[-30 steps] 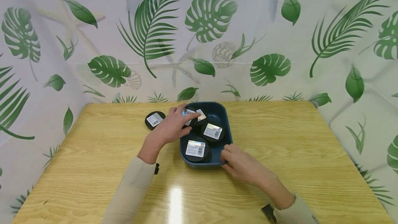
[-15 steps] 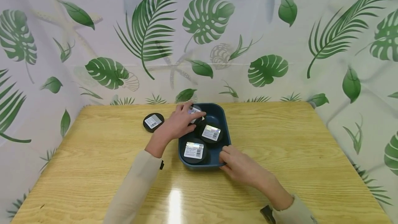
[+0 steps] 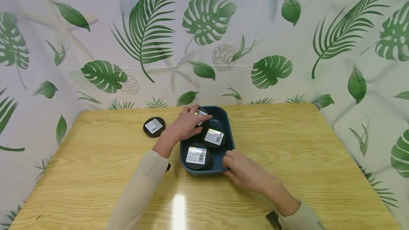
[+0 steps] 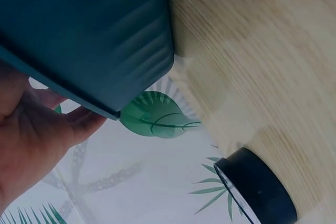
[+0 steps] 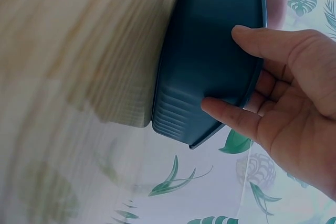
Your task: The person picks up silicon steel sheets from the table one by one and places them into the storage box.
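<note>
A dark blue plastic bin [image 3: 228, 125] stands on the table with several flat round black containers inside, each bearing a white label. My left hand [image 3: 185, 125] reaches over the bin's left rim and holds a black round container [image 3: 201, 113] at the back; its fingers hide part of it. Nearer are a middle container [image 3: 214, 136] and a front one [image 3: 196, 156]. With curled fingers, my right hand [image 3: 244, 171] grips the bin's front right rim; in the right wrist view, thumb and a finger press the outer wall [image 5: 210, 61]. Left of the bin, another container [image 3: 154, 127] lies on the table.
The wooden table [image 3: 294, 152] runs back to a leaf-patterned cloth [image 3: 274, 45]. In the left wrist view, the container outside the bin [image 4: 257, 187] sits near the table's back edge. Bright glare [image 3: 179, 208] shows on the table's front part.
My left hand has moved right with its container, further into the bin, and now covers the back container seen before. My right hand keeps its grip on the rim. The view has shifted slightly.
</note>
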The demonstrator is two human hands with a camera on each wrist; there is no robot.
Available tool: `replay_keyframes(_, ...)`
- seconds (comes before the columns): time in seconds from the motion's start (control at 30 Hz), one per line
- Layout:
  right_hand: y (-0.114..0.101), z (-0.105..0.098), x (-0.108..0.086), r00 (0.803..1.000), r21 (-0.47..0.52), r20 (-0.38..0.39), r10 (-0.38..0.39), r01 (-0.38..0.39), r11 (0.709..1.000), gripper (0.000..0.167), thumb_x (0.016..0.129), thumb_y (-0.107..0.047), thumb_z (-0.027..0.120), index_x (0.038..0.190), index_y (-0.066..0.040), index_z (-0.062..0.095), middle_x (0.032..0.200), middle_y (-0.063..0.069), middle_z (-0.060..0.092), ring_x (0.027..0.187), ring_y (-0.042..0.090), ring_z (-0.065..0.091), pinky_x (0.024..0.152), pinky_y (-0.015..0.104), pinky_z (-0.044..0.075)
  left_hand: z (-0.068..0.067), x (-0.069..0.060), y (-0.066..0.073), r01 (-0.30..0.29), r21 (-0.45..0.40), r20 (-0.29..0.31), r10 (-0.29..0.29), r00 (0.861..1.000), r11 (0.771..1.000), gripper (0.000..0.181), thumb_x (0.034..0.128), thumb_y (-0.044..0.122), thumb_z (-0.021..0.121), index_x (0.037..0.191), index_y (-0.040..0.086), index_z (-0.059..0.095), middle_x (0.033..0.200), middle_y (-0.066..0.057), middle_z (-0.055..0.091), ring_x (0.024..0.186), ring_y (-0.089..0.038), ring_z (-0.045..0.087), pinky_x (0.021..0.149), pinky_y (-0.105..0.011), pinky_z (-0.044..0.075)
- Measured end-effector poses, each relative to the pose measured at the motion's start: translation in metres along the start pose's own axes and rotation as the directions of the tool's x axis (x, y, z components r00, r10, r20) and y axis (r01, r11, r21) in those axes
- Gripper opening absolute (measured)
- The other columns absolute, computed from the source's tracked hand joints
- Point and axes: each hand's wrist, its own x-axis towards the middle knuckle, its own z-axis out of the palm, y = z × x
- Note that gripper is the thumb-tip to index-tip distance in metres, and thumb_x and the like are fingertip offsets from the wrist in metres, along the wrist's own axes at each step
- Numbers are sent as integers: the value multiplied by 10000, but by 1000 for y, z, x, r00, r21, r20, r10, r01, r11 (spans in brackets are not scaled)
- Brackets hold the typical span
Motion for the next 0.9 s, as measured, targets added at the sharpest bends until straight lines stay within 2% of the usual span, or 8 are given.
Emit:
replay_keyframes(0.2,-1,1,0,1000,4,-5,-10,10,1000,221,854,-63,759,831,-136,551,838,-56,454,776,104,431,690,255,439,0,2,-1,19,-2,21,-19,1000,1000,486,1013,236,576,1483,310,479,1566,-245,261,1345,-518,327,1061,-603,376)
replay_keyframes(0.43,-2,-2,-1,1000,17,7,12,-12,1000,212,857,-66,759,849,-134,559,854,-58,456,789,100,433,690,249,446,1,2,3,34,12,42,-34,999,999,517,1015,239,573,1509,312,437,1581,-241,244,1371,-526,311,1076,-597,366)
replay_keyframes(0.7,-2,-1,-1,1000,18,14,14,-14,1000,208,858,-70,762,853,-130,563,854,-55,459,788,101,435,692,250,443,6,-1,3,8,35,25,-9,1000,999,564,990,226,625,1514,297,430,1574,-272,256,1353,-532,348,1062,-571,396)
replay_keyframes(0.9,-2,0,-1,1000,15,-3,0,0,1000,212,852,-67,767,849,-128,564,851,-55,460,783,98,441,687,247,451,11,-3,3,-22,97,-4,22,1000,995,565,997,244,612,1523,294,413,1560,-292,278,1335,-531,375,1063,-554,402)
